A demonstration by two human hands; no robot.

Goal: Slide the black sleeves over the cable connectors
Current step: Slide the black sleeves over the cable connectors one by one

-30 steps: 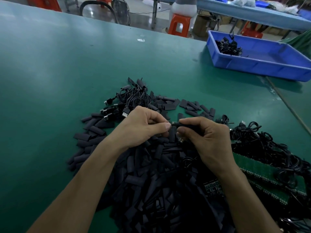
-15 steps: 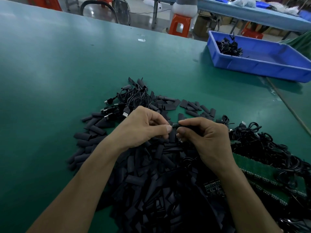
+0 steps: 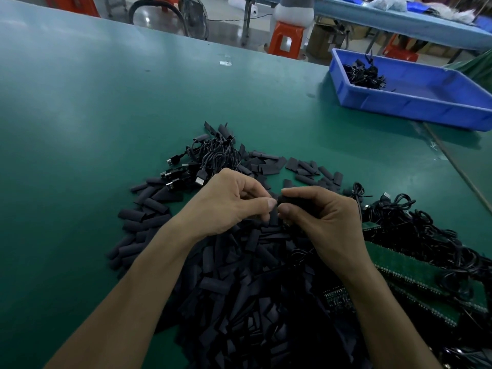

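A big heap of flat black sleeves (image 3: pixel 239 283) covers the green table in front of me. Both hands meet above its far side. My right hand (image 3: pixel 322 222) pinches a black sleeve (image 3: pixel 286 200) between thumb and forefinger. My left hand (image 3: pixel 229 203) has its fingers curled, thumb tip right against the sleeve's end; what it pinches is hidden, probably the connector. A bundle of black cables with USB plugs (image 3: pixel 207 161) lies just beyond my left hand. More tangled cables (image 3: pixel 426 235) lie to the right.
A blue plastic tray (image 3: pixel 415 102) with a few black cables stands at the far right. Green circuit boards (image 3: pixel 415 275) lie under the right-hand cables. Orange stools (image 3: pixel 286 39) and a fan stand beyond the table's far edge.
The hands have drawn slightly closer together at the sleeve; my right forefinger and thumb now sit nearer its left end. The heaps have not moved.
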